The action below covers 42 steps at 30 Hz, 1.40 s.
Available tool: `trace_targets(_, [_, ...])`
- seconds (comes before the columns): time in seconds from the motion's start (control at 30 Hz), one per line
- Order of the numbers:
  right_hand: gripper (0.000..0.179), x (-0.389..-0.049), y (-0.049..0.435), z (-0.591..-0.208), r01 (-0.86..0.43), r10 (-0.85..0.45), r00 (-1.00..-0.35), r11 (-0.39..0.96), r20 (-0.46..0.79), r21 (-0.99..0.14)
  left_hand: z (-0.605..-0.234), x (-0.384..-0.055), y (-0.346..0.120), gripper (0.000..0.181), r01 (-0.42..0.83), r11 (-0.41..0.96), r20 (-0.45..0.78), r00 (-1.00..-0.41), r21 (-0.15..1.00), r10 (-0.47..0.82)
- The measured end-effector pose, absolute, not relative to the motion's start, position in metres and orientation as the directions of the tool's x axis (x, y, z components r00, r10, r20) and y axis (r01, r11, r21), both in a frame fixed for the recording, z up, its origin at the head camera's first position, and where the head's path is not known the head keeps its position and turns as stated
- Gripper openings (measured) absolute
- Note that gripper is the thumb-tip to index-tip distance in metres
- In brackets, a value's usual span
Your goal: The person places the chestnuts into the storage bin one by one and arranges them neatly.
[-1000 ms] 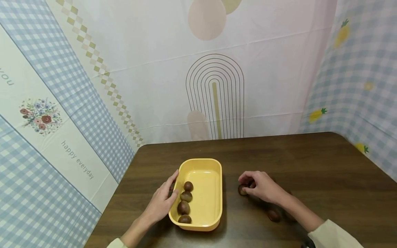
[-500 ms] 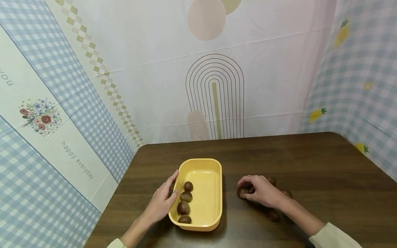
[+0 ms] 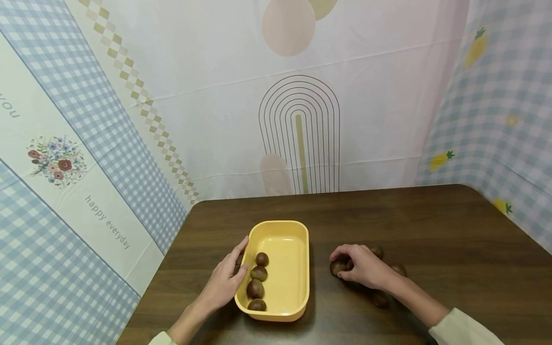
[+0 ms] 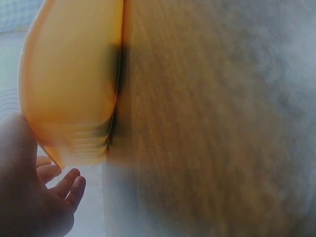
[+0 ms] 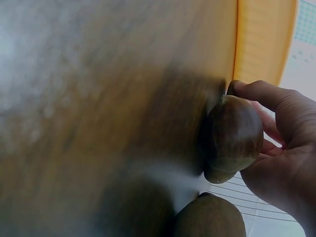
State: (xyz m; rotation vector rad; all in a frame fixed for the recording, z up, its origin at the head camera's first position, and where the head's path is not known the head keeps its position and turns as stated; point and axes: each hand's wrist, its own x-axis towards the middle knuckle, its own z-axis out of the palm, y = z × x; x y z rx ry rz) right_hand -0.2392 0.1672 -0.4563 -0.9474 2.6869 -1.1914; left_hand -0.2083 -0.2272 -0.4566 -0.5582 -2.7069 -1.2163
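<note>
My left hand [image 3: 223, 279] rests along the left rim of a yellow rectangular tub [image 3: 286, 282], thumb and index finger spread on the edge. A row of several brown chestnuts [image 3: 255, 289] lies along that side of the tub. To the right of it, my right hand [image 3: 367, 265] reaches down to the tabletop, thumb and fingers pinching a chestnut [image 3: 337, 268]. Close to the camera in the right wrist view, a big glossy chestnut [image 5: 234, 133] hides much of those fingers. The left wrist view has the tub's outer wall [image 4: 74, 74] with my relaxed fingers at its end.
Around my right hand lie loose chestnuts, one behind it [image 3: 376, 251], one beside the wrist [image 3: 398, 270] and one nearer me [image 3: 381, 300]. The dark wooden table [image 3: 409, 215] ends at a patterned cloth wall [image 3: 228, 143].
My right hand has lowered and shifted slightly toward me around the chestnut, uncovering chestnuts behind it. In the last half second it has hardly moved. The left hand and tub have stayed still.
</note>
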Motion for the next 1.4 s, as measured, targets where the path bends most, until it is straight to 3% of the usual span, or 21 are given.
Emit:
trace_targets(0.8, [0.026,-0.247,0.168,-0.434,-0.512,-0.509,-0.825,0.491,0.245,-0.705,-0.454,-0.206,-0.225,0.066,0.364,0.611,0.250,-0.931,0.703,0.267])
trace_targets(1.4, [0.023,-0.273,0.131,-0.413,-0.492,-0.438,-0.852,0.486,0.286,-0.722,-0.456,-0.208,-0.226,0.068,0.378,0.614,0.259,-0.925,0.693,0.277])
